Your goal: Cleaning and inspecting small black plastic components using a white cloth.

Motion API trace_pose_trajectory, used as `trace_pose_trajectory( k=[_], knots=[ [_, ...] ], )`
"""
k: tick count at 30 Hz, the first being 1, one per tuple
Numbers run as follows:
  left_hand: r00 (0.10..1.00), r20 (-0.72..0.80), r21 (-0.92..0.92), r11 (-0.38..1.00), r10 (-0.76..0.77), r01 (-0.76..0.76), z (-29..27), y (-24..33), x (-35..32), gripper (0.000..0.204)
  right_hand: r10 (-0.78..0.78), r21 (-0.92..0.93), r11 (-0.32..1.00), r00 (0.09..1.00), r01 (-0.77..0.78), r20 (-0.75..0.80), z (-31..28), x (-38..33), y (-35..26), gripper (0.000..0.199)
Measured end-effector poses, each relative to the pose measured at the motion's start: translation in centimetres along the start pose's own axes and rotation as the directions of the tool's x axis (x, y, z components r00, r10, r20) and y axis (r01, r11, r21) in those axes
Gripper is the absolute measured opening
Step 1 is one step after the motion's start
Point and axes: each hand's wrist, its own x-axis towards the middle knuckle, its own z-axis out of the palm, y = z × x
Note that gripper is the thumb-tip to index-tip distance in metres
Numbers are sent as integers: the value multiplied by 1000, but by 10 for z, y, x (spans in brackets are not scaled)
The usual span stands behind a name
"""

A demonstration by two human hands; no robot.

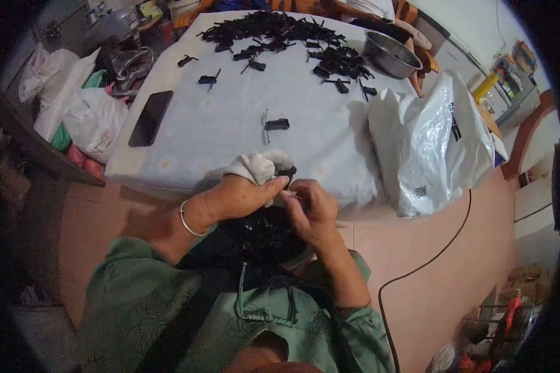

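Observation:
My left hand (242,189), its fingers covered by a white cloth glove and its thumb bare, grips a small black plastic part (288,173) just off the table's near edge. Close against it, my bare right hand (316,208) has thumb and fingers pinched together. A thin pale tip shows at that pinch, too small to name. Beyond the hands, a single black part with a thin stem (277,124) lies on the white tablecloth (211,130). Below my hands, a heap of shiny black pieces (264,230) sits at my lap, partly hidden by my forearms.
A large pile of similar black parts (261,28) covers the table's far side. A metal bowl (392,55) stands at the far right, a white plastic bag (410,149) at the right, and a phone (150,118) lies at the left. Another person (370,7) sits beyond the table.

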Motion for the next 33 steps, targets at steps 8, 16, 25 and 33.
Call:
trace_pose_trajectory(
  k=[8, 16, 25, 33],
  knots=[
    [916, 191, 164, 909, 353, -385, 6, 0, -2, 34, 291, 195, 946, 943, -259, -161, 6, 2, -2, 22],
    [918, -118, 397, 865, 380, -307, 12, -13, -4, 11, 328, 223, 917, 943, -331, 51, -5, 7, 4, 13],
    [918, -134, 447, 850, 373, -280, 14, -17, -4, 15, 405, 331, 823, 885, -462, 228, 3, 1, 13, 19],
    [940, -173, 303, 924, 294, -233, 22, -1, -12, 15, 299, 225, 913, 934, -339, 196, 4, 2, 9, 26]
  ],
)
